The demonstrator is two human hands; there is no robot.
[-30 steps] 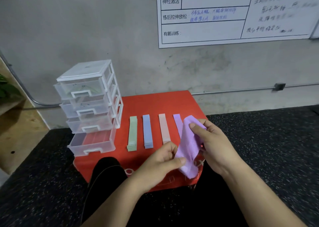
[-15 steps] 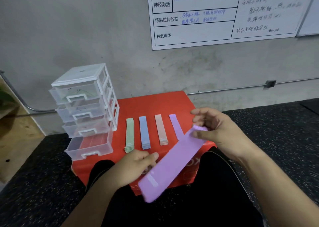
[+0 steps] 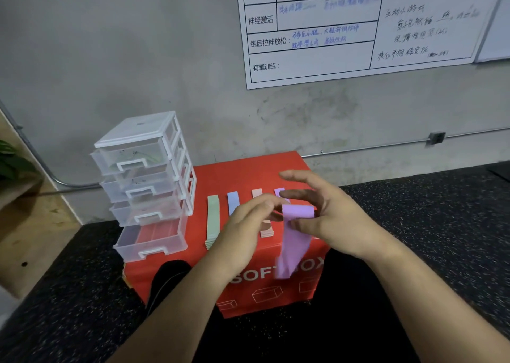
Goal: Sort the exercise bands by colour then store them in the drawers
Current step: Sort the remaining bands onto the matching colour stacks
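A purple exercise band hangs loose in front of the red box. My right hand pinches its top end between thumb and fingers. My left hand has its fingertips on the band's upper left edge, pinching it there. On the box lie sorted stacks: green, blue, pink and purple, the last three partly hidden by my hands. The clear drawer unit stands at the box's left, with its bottom drawer pulled out.
A grey wall with a whiteboard is behind the box. A wooden bench and a plant sit at the left. Black speckled floor surrounds the box. My dark-trousered legs are under it.
My left hand let go of the band's lower end and rose to its top beside my right hand. The band now hangs down instead of stretching diagonally.
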